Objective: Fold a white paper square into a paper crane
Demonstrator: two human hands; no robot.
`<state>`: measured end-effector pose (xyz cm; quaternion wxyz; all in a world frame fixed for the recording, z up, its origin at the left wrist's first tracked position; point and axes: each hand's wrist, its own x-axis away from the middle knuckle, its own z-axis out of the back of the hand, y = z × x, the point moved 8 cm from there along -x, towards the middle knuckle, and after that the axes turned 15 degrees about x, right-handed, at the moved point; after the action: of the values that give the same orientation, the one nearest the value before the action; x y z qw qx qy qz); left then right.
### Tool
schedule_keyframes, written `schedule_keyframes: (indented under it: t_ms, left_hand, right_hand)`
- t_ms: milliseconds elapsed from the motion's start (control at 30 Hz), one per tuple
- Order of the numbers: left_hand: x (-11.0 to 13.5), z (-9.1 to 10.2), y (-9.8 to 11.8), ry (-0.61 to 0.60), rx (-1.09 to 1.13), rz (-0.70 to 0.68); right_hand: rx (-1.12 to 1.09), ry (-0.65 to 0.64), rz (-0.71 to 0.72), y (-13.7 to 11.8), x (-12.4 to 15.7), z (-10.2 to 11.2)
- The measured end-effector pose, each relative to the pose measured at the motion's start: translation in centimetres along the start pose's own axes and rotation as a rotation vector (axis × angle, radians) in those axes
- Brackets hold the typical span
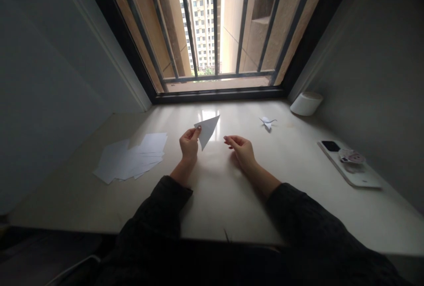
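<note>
A piece of white paper folded into a triangle [208, 132] is held up above the windowsill counter. My left hand [190, 142] pinches its left corner, thumb on the near face. The triangle's sharp tip points up and to the right. To the right of the paper and apart from it, my right hand [241, 149] hovers over the counter with bent, slightly parted fingers and nothing visible in them. A folded paper crane [267, 123] rests farther back on the right. Several loose white paper sheets [132, 158] lie overlapping to the left of my left hand.
The glossy pale counter [212, 206] ends at a barred window [212, 34] at the back. On the right lie a white phone [357, 175] with a grip on its back and, farther off, a white rounded object [306, 103] by the wall.
</note>
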<state>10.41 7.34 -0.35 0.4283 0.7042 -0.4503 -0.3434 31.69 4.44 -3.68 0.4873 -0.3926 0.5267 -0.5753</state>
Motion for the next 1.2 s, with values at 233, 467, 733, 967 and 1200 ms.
schedule_keyframes:
  t_ms: [233,467,733,967,1200]
  left_hand:
    - [2.7,-3.4,-0.6,-0.317,-0.067,0.007]
    - [2.8,-3.3,0.0,-0.315,-0.111,-0.03]
    - [4.6,-5.3,-1.9,-0.502,-0.035,0.126]
    - [4.4,-4.9,-3.2,-0.489,-0.141,0.208]
    - [4.0,-4.6,-3.1,-0.465,-0.144,0.175]
  right_hand:
    - [0.052,-0.135,-0.043,0.0,0.9,-1.4]
    - [-0.031,-0.205,-0.106,0.0,1.1,-1.9]
    - [-0.138,-0.038,-0.05,-0.2,0.9,-0.7]
    - [-0.214,0.003,-0.103,0.3,0.9,-0.7]
    - [-0.246,0.069,-0.125,0.8,-0.7,1.8]
